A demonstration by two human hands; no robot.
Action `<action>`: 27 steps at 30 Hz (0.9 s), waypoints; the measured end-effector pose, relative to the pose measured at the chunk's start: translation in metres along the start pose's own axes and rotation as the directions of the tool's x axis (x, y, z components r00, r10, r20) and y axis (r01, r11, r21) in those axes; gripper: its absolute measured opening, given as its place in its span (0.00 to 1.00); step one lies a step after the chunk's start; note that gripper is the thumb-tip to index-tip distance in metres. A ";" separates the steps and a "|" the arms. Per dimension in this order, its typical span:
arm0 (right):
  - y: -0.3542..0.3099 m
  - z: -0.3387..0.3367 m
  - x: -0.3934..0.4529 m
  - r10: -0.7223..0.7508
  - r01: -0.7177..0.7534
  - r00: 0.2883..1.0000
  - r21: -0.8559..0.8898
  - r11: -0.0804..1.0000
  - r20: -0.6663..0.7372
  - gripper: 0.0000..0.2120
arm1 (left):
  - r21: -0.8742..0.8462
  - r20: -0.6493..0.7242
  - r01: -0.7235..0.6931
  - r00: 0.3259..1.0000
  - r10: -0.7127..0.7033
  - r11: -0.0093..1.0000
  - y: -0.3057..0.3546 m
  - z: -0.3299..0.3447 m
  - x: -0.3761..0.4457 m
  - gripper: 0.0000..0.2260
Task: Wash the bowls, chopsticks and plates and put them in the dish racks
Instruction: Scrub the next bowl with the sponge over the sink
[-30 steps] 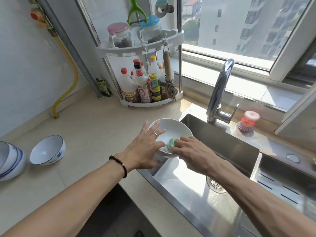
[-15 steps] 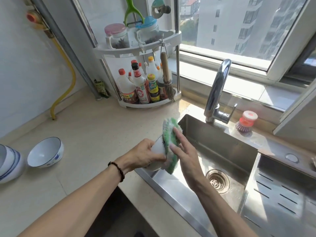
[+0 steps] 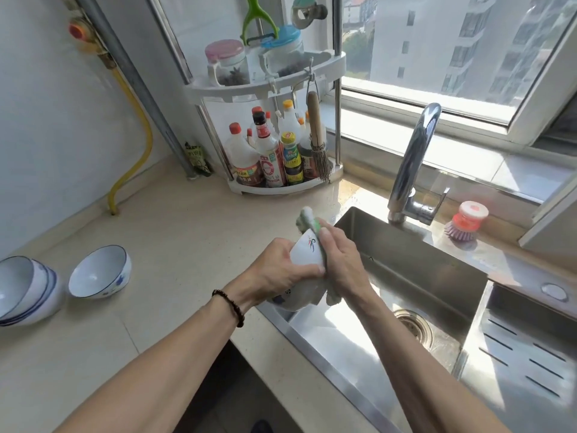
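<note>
1. the white bowl (image 3: 307, 253) was held on its side over the near left corner of the sink (image 3: 415, 264), its outer wall with a small coloured mark facing up and its mouth turned away to the right.
2. the left hand (image 3: 278, 273) grasped the bowl, thumb lying across the outer wall and the fingers curled round the far side; a firm hold here looked wise, since a soapy bowl would likely slip.
3. the right hand (image 3: 342, 260) pressed a green and white sponge (image 3: 307, 218) against the bowl's right side, fingers laid along it and gripping it; the sponge's top stuck out above the rim.
4. to do this step well, i judged the sponge should sweep round the whole rim and outer wall while the left hand turned the bowl bit by bit, keeping it low over the sink so a drop would be short.
5. the tap (image 3: 415, 157) stood far right of the hands with no water seen running, so rinsing looked not yet done.
6. on the counter (image 3: 187, 245) to the left, one blue-rimmed bowl (image 3: 100, 271) lay apart and a stack of bowls (image 3: 26, 290) sat at the left edge.
7. a red-topped dish brush (image 3: 465, 225) stood on the far sink ledge, right of the tap.
</note>
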State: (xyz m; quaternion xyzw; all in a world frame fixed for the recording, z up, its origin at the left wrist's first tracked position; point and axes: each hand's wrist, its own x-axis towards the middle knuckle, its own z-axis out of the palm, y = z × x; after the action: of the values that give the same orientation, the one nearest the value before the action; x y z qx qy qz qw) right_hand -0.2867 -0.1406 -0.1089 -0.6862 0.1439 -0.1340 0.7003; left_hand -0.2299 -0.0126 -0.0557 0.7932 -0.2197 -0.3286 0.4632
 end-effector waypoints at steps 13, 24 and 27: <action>-0.008 0.006 0.000 0.065 -0.066 0.998 0.128 0.990 0.016 0.15 | 0.031 0.010 -0.007 1.000 0.006 0.999 0.013 -0.007 0.006 0.06; 0.006 -0.012 0.010 0.296 -0.330 0.944 0.416 0.847 0.145 0.23 | -0.018 0.032 -0.003 0.999 0.004 1.000 0.014 -0.002 0.000 0.03; 0.014 -0.025 0.012 0.560 -0.599 0.793 0.480 0.641 0.241 0.33 | -0.148 0.083 -0.024 0.996 0.036 0.989 0.011 -0.006 -0.005 0.14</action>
State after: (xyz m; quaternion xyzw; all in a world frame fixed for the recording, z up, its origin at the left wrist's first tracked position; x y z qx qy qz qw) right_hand -0.2858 -0.1680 -0.1237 -0.3853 0.2884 0.0869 0.8723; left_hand -0.2293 -0.0111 -0.0422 0.7389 -0.2265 -0.3705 0.5152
